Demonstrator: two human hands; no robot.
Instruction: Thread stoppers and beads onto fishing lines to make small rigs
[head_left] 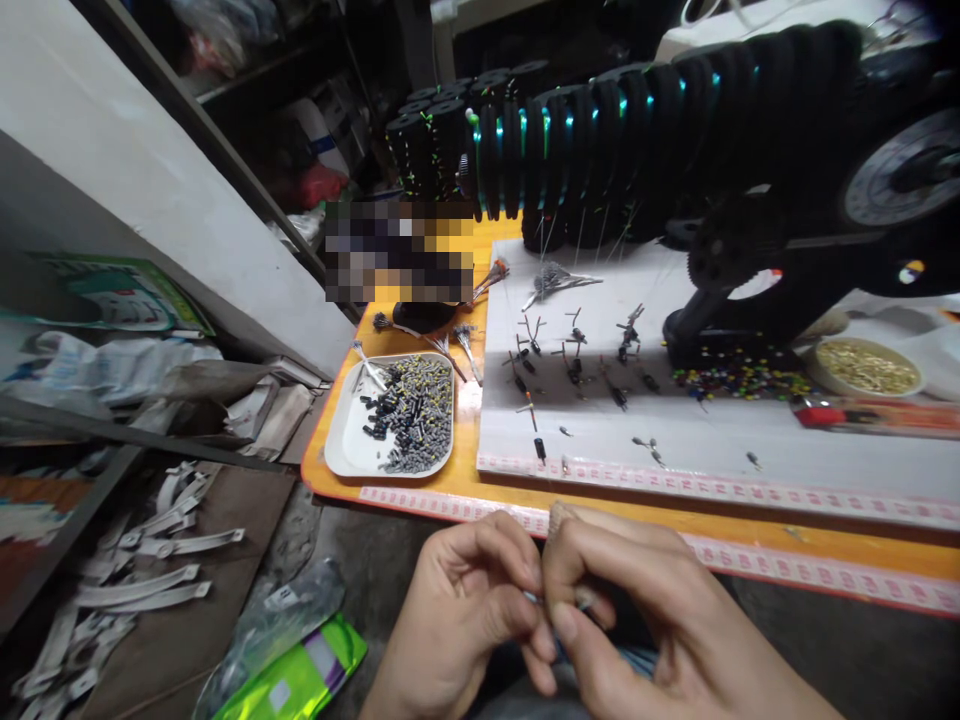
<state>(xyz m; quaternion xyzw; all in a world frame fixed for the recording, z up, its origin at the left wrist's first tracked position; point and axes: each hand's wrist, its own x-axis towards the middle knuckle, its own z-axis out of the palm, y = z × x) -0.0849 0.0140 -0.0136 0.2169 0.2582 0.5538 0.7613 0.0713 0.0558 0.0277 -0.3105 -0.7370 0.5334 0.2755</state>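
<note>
The left hand [480,600] and right hand [637,600] meet before the tabletop [466,410], fingers pinched on a small piece [531,597] between them, mostly hidden, long axis unclear. Beyond, leftward, nearer the left hand, sits a white tray [345,430].

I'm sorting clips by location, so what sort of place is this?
Probably a small-parts workshop: a shallow white tray holds many tiny gray and black pieces, pink measuring tape runs along the table edge, and a row of black discs stands behind.
</note>
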